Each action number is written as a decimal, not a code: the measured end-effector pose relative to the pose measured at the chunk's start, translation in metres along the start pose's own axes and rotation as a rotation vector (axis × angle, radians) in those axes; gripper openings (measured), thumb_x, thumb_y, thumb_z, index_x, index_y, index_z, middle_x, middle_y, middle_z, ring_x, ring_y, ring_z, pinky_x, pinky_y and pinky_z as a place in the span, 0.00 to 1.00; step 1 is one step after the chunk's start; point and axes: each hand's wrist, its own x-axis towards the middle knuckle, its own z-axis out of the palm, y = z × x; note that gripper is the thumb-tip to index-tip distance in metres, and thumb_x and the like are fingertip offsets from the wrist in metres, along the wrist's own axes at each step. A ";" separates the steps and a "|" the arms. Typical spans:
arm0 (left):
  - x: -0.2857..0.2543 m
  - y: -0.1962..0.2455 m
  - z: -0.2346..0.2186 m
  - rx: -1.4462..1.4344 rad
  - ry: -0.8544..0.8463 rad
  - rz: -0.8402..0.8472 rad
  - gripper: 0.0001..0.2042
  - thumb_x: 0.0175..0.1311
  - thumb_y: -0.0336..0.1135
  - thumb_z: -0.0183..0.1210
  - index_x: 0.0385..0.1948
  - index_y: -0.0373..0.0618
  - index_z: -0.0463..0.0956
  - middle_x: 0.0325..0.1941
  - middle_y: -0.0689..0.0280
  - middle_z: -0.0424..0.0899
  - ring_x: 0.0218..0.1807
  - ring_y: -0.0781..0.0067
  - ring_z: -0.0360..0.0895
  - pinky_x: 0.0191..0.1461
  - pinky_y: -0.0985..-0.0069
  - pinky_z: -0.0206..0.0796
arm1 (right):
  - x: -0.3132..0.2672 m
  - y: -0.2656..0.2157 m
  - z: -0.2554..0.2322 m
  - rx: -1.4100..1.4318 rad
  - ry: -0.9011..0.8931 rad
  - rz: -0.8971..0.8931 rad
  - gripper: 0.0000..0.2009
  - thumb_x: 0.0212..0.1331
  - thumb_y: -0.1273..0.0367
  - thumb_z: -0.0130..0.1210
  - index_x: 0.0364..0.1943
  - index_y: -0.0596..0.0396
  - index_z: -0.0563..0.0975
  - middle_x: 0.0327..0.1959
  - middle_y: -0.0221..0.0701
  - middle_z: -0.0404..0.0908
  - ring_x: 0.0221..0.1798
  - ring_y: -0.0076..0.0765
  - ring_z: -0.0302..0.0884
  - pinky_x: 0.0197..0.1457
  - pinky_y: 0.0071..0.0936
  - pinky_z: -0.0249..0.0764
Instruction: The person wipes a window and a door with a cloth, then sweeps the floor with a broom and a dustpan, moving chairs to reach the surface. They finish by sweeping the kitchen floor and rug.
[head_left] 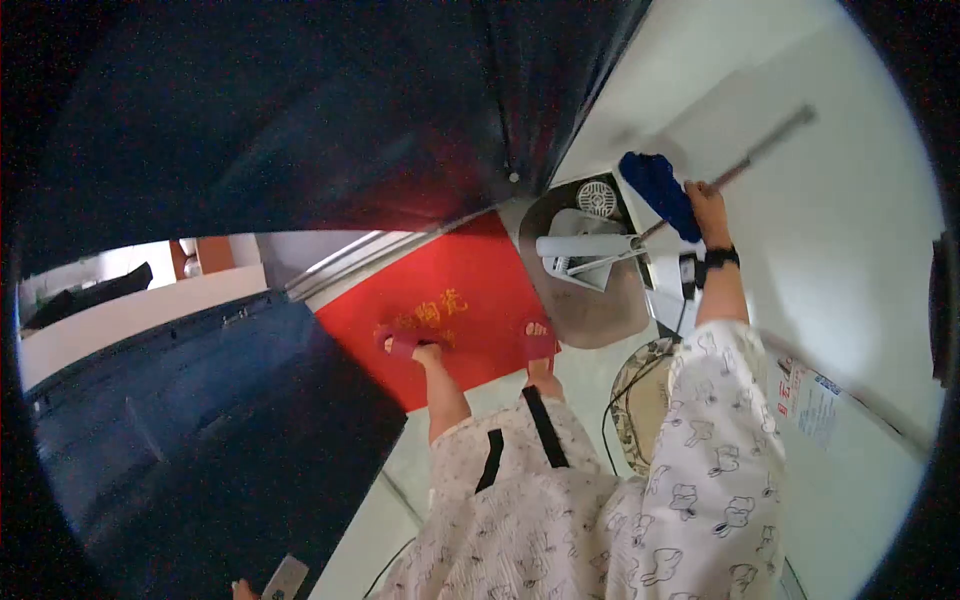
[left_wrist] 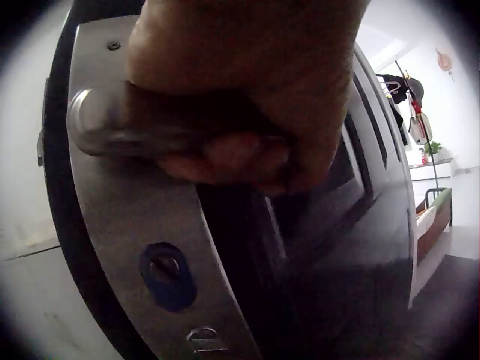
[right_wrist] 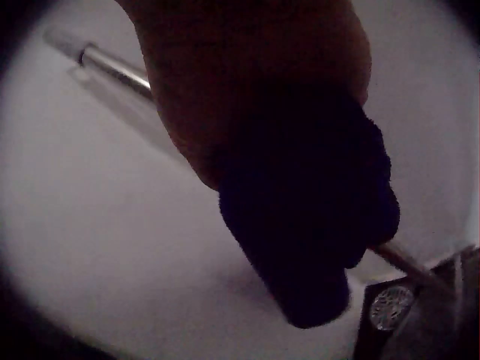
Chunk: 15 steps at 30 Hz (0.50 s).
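Observation:
My right hand [head_left: 712,215] grips a long metal pole [head_left: 735,172] together with a dark blue fuzzy cloth [head_left: 660,190]. The pole slants down to a wide white head [head_left: 585,245] with a bracket, low over the grey mat. In the right wrist view the cloth [right_wrist: 307,225] hangs below the hand and hides most of the fingers. My left hand [left_wrist: 247,90] is curled round a metal lever handle [left_wrist: 97,124] on a door's silver lock plate [left_wrist: 142,202]. In the head view only a bit of that hand shows at the bottom left, beside the plate [head_left: 287,577].
A dark door [head_left: 200,450] stands at the left, and a dark panel [head_left: 330,120] fills the top. A red doormat [head_left: 460,290] lies under slippered feet. Nearby are a round floor drain [head_left: 597,198], a patterned round cushion-like thing [head_left: 645,390], a cable and a white wall [head_left: 820,230].

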 end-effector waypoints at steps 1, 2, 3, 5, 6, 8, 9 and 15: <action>0.004 0.000 0.001 0.046 0.047 0.062 0.12 0.54 0.39 0.47 0.27 0.38 0.69 0.29 0.53 0.72 0.30 0.53 0.71 0.35 0.63 0.62 | -0.016 0.000 0.000 -0.114 -0.015 -0.042 0.12 0.51 0.62 0.49 0.32 0.56 0.75 0.24 0.39 0.75 0.28 0.39 0.75 0.34 0.34 0.68; 0.006 0.002 0.001 0.092 0.093 0.124 0.10 0.53 0.37 0.47 0.24 0.38 0.69 0.26 0.54 0.71 0.28 0.54 0.70 0.33 0.63 0.62 | -0.043 -0.004 -0.003 -0.228 -0.031 -0.085 0.12 0.51 0.62 0.48 0.34 0.55 0.75 0.22 0.38 0.74 0.27 0.37 0.74 0.33 0.33 0.68; 0.008 0.002 0.001 0.138 0.139 0.187 0.09 0.53 0.35 0.48 0.21 0.39 0.68 0.23 0.54 0.71 0.26 0.54 0.70 0.31 0.63 0.61 | -0.078 -0.012 -0.004 -0.215 -0.072 -0.085 0.11 0.52 0.65 0.48 0.38 0.53 0.73 0.21 0.33 0.73 0.24 0.29 0.69 0.29 0.29 0.66; 0.012 -0.002 0.004 0.224 0.229 0.302 0.08 0.51 0.31 0.48 0.16 0.39 0.67 0.17 0.55 0.70 0.21 0.55 0.69 0.27 0.64 0.61 | -0.142 -0.056 -0.009 -0.143 -0.122 -0.094 0.15 0.52 0.67 0.48 0.46 0.52 0.70 0.21 0.28 0.73 0.22 0.20 0.64 0.27 0.22 0.65; 0.018 -0.011 0.012 0.259 0.272 0.364 0.08 0.51 0.29 0.49 0.13 0.40 0.66 0.14 0.56 0.69 0.19 0.56 0.69 0.25 0.64 0.61 | -0.166 -0.078 -0.012 -0.095 -0.125 -0.099 0.19 0.52 0.67 0.48 0.51 0.51 0.67 0.21 0.28 0.73 0.23 0.19 0.65 0.30 0.20 0.66; 0.008 0.009 0.008 0.286 0.324 0.407 0.06 0.49 0.27 0.48 0.15 0.41 0.67 0.15 0.55 0.69 0.21 0.54 0.70 0.25 0.64 0.61 | -0.194 -0.074 0.002 0.235 -0.251 -0.196 0.29 0.51 0.65 0.52 0.59 0.52 0.58 0.23 0.27 0.74 0.25 0.18 0.66 0.34 0.16 0.66; 0.007 0.020 0.009 0.320 0.384 0.459 0.05 0.48 0.25 0.47 0.16 0.42 0.67 0.16 0.54 0.70 0.22 0.53 0.70 0.25 0.64 0.61 | -0.204 -0.096 0.008 0.245 -0.318 -0.050 0.35 0.49 0.64 0.56 0.61 0.54 0.52 0.25 0.26 0.75 0.29 0.17 0.68 0.36 0.16 0.65; 0.004 0.015 0.024 0.277 0.155 0.282 0.07 0.50 0.25 0.46 0.31 0.43 0.71 0.29 0.56 0.74 0.32 0.55 0.73 0.34 0.64 0.65 | -0.175 -0.121 0.065 0.330 -0.350 -0.130 0.39 0.45 0.69 0.61 0.61 0.56 0.51 0.31 0.29 0.76 0.34 0.21 0.70 0.38 0.18 0.67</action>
